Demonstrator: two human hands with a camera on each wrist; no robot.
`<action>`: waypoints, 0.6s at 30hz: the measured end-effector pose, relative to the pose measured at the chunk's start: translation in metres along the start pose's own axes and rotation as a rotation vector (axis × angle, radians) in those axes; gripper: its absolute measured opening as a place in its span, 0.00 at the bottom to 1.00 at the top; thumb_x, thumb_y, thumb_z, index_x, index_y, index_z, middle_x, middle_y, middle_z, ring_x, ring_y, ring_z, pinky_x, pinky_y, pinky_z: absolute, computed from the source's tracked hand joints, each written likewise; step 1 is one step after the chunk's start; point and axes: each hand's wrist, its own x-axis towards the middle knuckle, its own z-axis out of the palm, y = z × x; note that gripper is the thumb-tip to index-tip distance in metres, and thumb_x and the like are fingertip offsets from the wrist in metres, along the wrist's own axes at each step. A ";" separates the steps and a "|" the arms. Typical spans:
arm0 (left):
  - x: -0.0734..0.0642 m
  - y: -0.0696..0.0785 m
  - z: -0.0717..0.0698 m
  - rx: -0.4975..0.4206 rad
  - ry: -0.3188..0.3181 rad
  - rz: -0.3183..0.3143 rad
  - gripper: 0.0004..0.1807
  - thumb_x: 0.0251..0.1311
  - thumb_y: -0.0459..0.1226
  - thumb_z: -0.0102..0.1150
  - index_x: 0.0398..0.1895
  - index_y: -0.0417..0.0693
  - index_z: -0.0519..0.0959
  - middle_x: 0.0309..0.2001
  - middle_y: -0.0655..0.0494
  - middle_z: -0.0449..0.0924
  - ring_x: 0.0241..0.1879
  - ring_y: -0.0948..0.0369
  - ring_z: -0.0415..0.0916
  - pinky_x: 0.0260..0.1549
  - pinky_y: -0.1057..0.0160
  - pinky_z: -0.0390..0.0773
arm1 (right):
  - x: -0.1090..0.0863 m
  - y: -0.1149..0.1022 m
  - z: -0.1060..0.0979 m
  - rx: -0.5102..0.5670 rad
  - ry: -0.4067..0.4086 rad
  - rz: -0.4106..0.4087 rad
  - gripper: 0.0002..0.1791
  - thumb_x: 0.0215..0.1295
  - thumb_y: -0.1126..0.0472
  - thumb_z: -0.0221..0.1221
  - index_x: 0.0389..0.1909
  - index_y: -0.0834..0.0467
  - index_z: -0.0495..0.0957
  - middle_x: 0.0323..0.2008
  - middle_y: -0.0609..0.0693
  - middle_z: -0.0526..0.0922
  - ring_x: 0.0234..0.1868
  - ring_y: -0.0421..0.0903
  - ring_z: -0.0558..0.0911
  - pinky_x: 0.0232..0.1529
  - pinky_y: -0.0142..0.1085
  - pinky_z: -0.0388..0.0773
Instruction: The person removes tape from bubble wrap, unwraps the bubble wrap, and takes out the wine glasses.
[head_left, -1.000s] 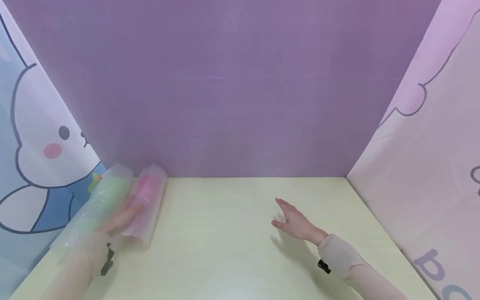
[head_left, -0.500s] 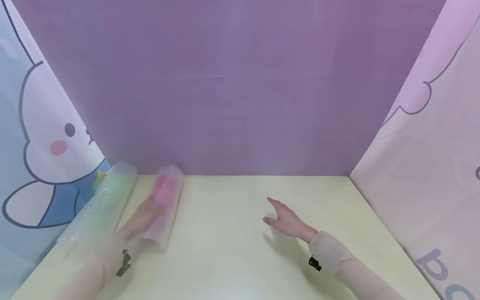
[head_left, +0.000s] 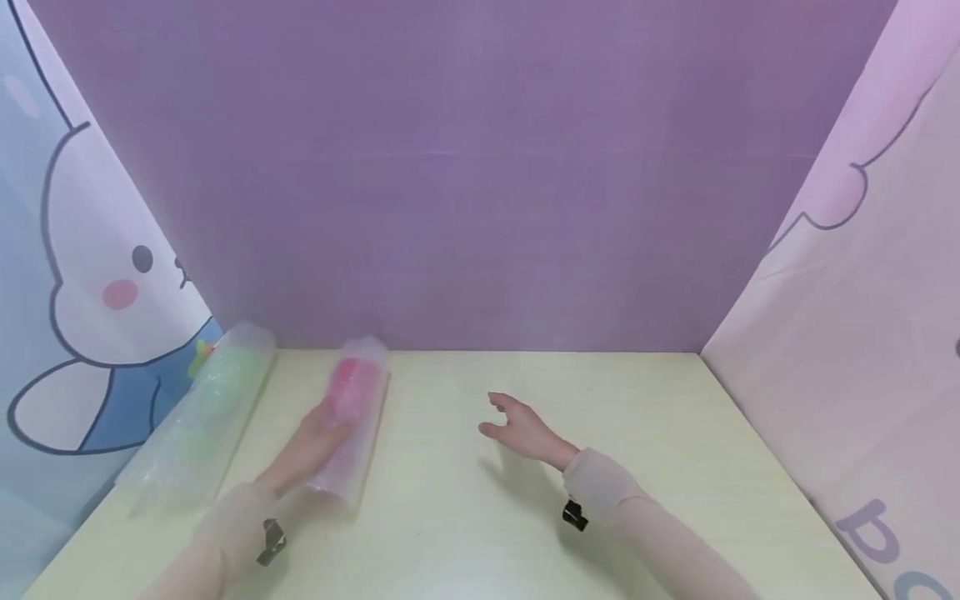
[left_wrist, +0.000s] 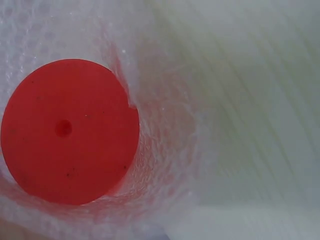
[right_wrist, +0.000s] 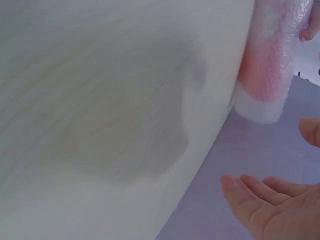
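My left hand (head_left: 311, 442) grips a bubble-wrapped bundle (head_left: 362, 400) on the left half of the table, fingers on its left side and thumb over the top. Something pink shows through the clear wrap. In the left wrist view, the bundle's near end shows a flat red disc (left_wrist: 70, 132) with a small dimple at its centre, ringed by bubble wrap. Over the middle of the table hovers my right hand (head_left: 527, 429), holding nothing, its fingers and thumb spread apart and pointing left. The right wrist view catches that hand (right_wrist: 280, 205) and the bundle's far end (right_wrist: 265, 75).
A second bubble-wrapped bundle (head_left: 217, 408), green inside, lies along the table's left edge against the printed side panel (head_left: 112, 208). A purple panel (head_left: 480, 192) stands at the back, and a pale printed panel (head_left: 862, 350) borders the right of the table (head_left: 465, 517).
My left hand has moved the pink bundle to the right, away from the green one, which stays by the left panel. My right hand has shifted left toward the bundle.
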 end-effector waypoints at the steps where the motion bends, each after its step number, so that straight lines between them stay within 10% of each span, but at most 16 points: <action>1: 0.000 0.001 0.000 0.000 0.000 0.002 0.45 0.67 0.54 0.37 0.69 0.34 0.31 0.69 0.29 0.34 0.67 0.34 0.40 0.63 0.36 0.47 | 0.003 -0.003 0.003 0.022 -0.008 0.004 0.35 0.64 0.52 0.54 0.67 0.62 0.56 0.64 0.59 0.64 0.63 0.58 0.66 0.61 0.51 0.67; 18: -0.006 0.015 0.019 -0.074 -0.019 -0.015 0.41 0.69 0.49 0.37 0.70 0.35 0.30 0.69 0.29 0.34 0.64 0.33 0.49 0.60 0.36 0.57 | 0.049 -0.058 0.085 0.484 -0.143 0.064 0.33 0.62 0.62 0.57 0.65 0.70 0.56 0.60 0.66 0.67 0.53 0.58 0.76 0.50 0.42 0.78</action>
